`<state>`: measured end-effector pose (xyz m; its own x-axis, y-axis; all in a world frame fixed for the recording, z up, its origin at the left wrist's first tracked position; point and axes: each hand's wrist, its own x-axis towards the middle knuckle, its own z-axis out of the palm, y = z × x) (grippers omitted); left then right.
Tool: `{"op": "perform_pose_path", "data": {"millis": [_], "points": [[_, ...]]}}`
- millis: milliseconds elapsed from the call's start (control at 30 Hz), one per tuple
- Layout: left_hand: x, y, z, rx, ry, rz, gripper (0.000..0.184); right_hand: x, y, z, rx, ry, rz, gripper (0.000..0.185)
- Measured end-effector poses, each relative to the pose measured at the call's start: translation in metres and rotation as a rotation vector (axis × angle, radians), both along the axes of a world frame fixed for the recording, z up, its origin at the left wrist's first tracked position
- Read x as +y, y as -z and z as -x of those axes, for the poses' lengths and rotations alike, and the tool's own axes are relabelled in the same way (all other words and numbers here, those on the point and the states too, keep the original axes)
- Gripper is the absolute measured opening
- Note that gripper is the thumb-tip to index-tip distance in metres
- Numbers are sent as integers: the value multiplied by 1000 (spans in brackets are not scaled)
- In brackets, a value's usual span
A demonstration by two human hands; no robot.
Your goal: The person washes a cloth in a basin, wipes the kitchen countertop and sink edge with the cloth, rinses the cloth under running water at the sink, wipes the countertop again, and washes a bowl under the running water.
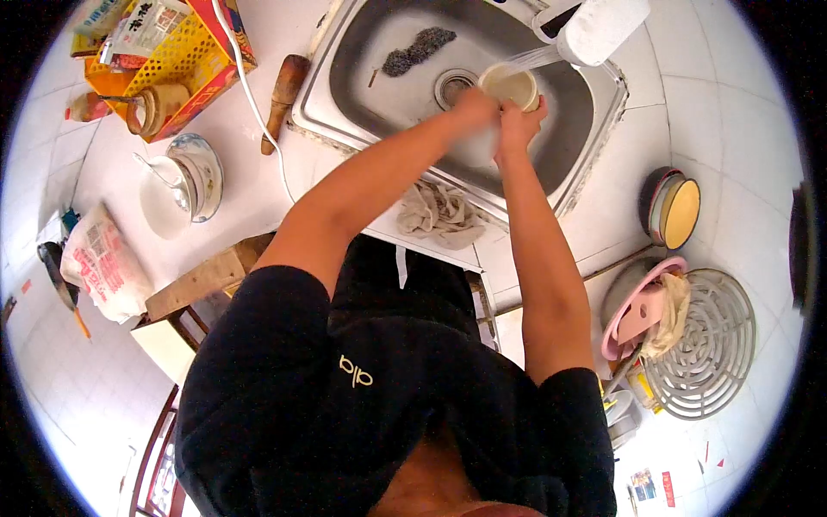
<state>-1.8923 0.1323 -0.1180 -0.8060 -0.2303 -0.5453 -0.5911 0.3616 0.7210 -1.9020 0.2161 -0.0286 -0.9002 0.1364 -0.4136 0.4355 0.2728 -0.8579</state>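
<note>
Over the steel sink [362, 103], my right hand [520, 125] is closed around the side of a pale cream bowl [524, 86]. The bowl tilts under a stream of water from a white tap [594, 34]. Beside the bowl's near left edge is my left hand [475, 110], smeared by motion, so its fingers do not show clearly. Just left of that hand lies the drain [453, 86]. A dark scouring pad [418, 52] rests on the sink floor further left.
A crumpled cloth [439, 215] lies at the sink's front edge. To the left are a wooden-handled tool [282, 99], stacked bowls [196, 177] with a spoon, and a yellow basket [185, 73]. On the right sit round containers [676, 211] and a grey rack [715, 345].
</note>
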Motion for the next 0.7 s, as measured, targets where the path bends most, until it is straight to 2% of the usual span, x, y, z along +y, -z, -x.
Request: {"op": "perform_pose_path", "data": {"millis": [33, 67, 100, 167, 267, 367, 433, 467, 500, 567, 667, 700], "points": [[8, 18, 1, -42, -104, -237, 32, 10, 30, 7, 31, -8, -35, 72], [9, 18, -2, -26, -117, -226, 31, 14, 37, 6, 59, -17, -76, 72], [10, 18, -5, -10, -130, -215, 30, 20, 44, 4, -9, -36, 7, 72], [-17, -28, -3, 159, 28, 317, 28, 17, 20, 3, -132, -79, 177, 73], [-43, -60, 1, 274, 259, 328, 28, 12, 2, 5, -268, -106, 203, 62], [-5, -30, -2, 35, -167, 49, 31, 1, -1, 3, -78, 5, 206, 62], [18, -29, -1, -165, -377, -522, 33, 9, 25, 9, -2, 11, 50, 62], [18, -28, -2, -127, -350, -482, 33, 11, 30, 11, 37, 8, -32, 61], [18, -26, -2, -89, -324, -441, 33, 17, 34, 11, -19, -33, 13, 61], [-12, -25, -1, 266, 10, 303, 31, 23, 24, 12, -120, -113, 104, 62], [-43, -52, 7, 340, 327, 442, 28, 16, -6, 8, -321, -139, 206, 61], [-41, -48, 6, 253, 258, 366, 28, 13, -6, 8, -281, -119, 209, 62]]}}
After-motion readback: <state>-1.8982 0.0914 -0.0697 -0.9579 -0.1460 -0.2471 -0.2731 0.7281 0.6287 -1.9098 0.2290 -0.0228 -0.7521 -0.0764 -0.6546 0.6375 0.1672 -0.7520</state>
